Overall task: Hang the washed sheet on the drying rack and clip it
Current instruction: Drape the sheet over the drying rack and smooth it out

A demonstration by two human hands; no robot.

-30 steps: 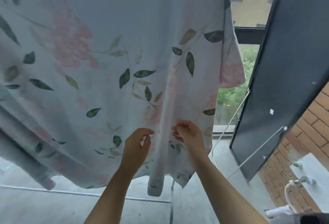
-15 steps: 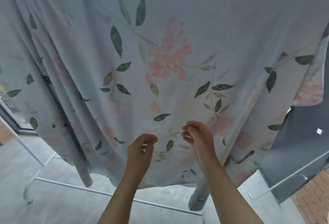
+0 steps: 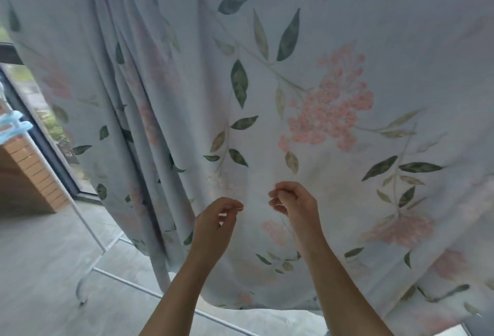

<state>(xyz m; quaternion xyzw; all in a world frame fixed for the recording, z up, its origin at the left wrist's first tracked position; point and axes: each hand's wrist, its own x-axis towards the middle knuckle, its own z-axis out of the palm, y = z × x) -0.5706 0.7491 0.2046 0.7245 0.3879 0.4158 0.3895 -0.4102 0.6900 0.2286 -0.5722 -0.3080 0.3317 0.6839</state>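
At the far left was a light blue plastic thing point(image 3: 12, 123), maybe clips, but it was too blurry to tell. Next came the thin white leg of the drying rack point(image 3: 89, 224). The flowery sheet point(image 3: 334, 28) already hung down from the top of the rack. Its left part was bunched up in folds, and its right part was flat. The left hand point(image 3: 216, 224) had its fingers curled with the tips at the cloth, but I could not tell if it held any. The right hand point(image 3: 294, 202) pinched a little fold of the sheet. So the hanging looked nearly done. Smoothing the folds and clipping were likely left, since no clips showed on it.
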